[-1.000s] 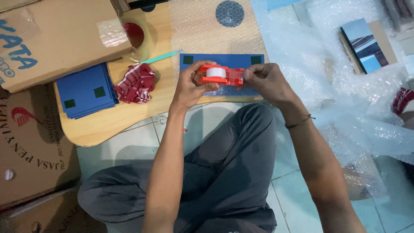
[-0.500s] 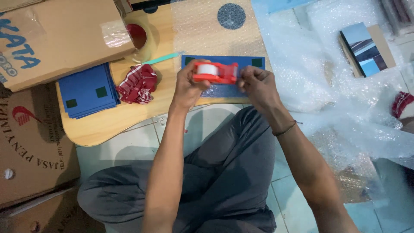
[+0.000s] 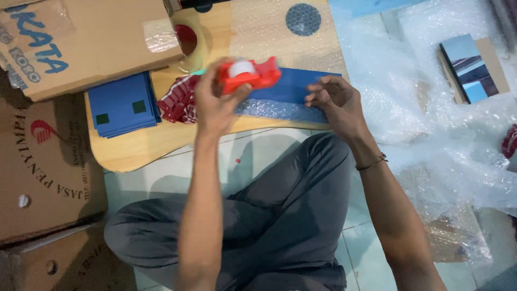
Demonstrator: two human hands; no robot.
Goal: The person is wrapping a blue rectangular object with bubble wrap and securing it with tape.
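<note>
we hold the red tape dispenser (image 3: pixel 249 74) in our left hand (image 3: pixel 218 102), grip closed around it, above the worktop (image 3: pixel 134 153). our right hand (image 3: pixel 336 102), fingers loosely curled and holding nothing, presses the bubble-wrapped blue packet (image 3: pixel 291 99) flat on it; taping seems underway, and the dispenser likely needs lowering onto the wrap.

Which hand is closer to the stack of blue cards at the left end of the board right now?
Left. The left hand holds the red tape dispenser just right of the blue card stack; the right hand rests farther right on the bubble-wrapped blue packet.
</note>
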